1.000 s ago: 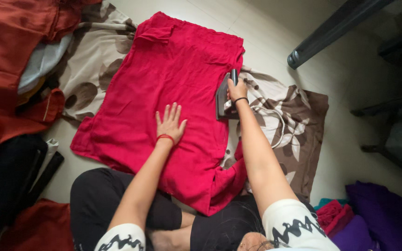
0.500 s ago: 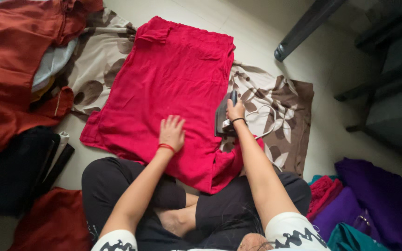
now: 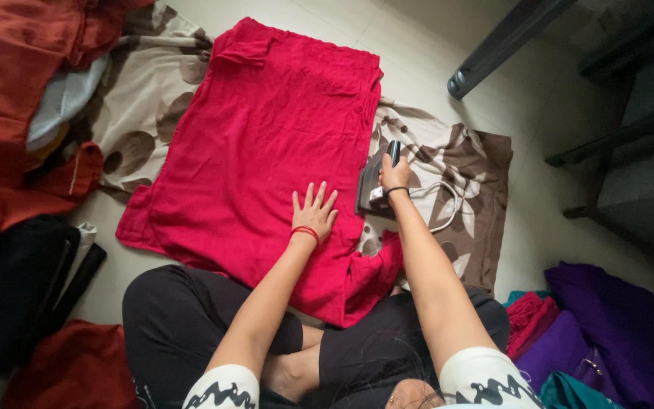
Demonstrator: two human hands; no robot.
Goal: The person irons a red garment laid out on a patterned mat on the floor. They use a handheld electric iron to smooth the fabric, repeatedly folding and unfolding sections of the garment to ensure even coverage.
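One red cloth (image 3: 266, 144) lay spread on one brown-patterned sheet (image 3: 463, 189) on the floor. The left hand (image 3: 313, 213) rested flat on the cloth, fingers spread wide. The right hand (image 3: 395, 176) gripped the handle of one dark iron (image 3: 369, 185) at the cloth's right edge. Beside the knee sat one pile of purple clothes (image 3: 599, 326).

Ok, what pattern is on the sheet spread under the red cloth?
The sheet is beige with large brown leaf and dot shapes, seen in the head view.
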